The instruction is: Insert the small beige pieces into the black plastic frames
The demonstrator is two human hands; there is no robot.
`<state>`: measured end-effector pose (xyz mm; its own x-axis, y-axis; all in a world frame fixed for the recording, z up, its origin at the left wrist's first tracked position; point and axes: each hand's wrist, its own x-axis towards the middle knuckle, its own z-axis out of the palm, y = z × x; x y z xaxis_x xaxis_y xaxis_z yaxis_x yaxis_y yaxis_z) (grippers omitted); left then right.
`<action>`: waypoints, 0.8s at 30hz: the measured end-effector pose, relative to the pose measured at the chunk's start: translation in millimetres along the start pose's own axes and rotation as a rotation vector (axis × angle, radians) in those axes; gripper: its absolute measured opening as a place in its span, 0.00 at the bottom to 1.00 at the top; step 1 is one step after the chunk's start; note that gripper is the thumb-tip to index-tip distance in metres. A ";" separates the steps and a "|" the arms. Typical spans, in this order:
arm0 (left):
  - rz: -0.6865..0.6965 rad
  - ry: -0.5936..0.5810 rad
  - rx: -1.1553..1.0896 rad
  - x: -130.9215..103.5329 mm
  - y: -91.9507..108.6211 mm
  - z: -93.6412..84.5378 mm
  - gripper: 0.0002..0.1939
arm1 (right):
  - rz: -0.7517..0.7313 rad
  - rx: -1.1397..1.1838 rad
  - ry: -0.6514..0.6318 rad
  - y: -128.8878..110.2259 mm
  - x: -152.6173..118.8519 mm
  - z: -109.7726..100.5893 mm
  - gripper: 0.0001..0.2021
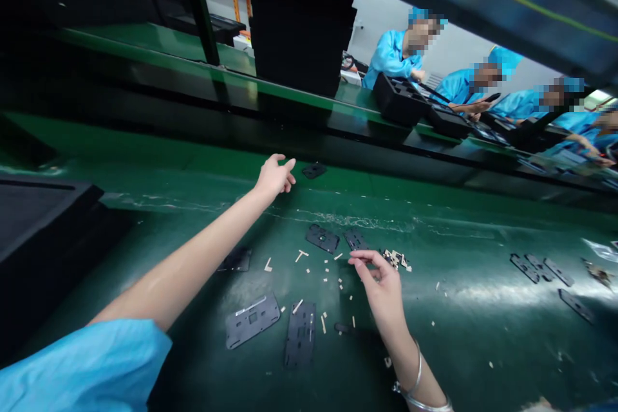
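My left hand (275, 177) is stretched out to the far side of the green bench with its fingers apart and nothing in them. Just right of its fingertips lies a small black plate (314, 170). My right hand (381, 283), a metal bangle at its wrist, hangs over the middle with thumb and forefinger together in a pinch; whatever is between them is too small to make out. Close to those fingertips are a black slotted plate (356, 239) and another black plate (322, 238). Two larger dark plates, one slanted (253, 320) and one upright (300, 335), lie nearer me.
Small pale strips (323, 324) are scattered around, with a pile of bits (396, 259) beyond my right hand. Several black frame pieces (543, 268) lie at right. A black tray (43, 225) stands at left. Co-workers in blue (393, 55) sit beyond the raised ledge.
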<state>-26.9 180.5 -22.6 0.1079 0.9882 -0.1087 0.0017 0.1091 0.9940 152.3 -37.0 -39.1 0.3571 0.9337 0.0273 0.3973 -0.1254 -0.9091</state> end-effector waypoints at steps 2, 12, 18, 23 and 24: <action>0.022 -0.016 0.005 -17.2 -5.9 -13.5 0.14 | -0.045 -0.045 -0.039 -0.3 -3.6 2.9 0.09; 0.098 -0.255 -0.049 -99.8 -10.8 -46.1 0.10 | -0.583 -0.743 -0.397 -43.7 -10.0 71.0 0.03; 0.153 -0.241 -0.040 -103.4 -18.7 -49.0 0.11 | -0.742 -1.006 -0.535 -61.0 1.1 112.4 0.06; 0.235 -0.257 0.063 -110.9 -19.9 -41.5 0.10 | -0.717 -0.931 -0.535 -60.5 4.7 116.2 0.07; 0.265 -0.249 0.099 -114.2 -18.9 -40.1 0.10 | -0.696 -0.894 -0.510 -59.6 6.7 113.0 0.07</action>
<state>-79.2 69.8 -29.3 0.3563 0.9229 0.1463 0.0356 -0.1698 0.9848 35.5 14.7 -31.7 -0.4502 0.8919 0.0431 0.8782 0.4510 -0.1591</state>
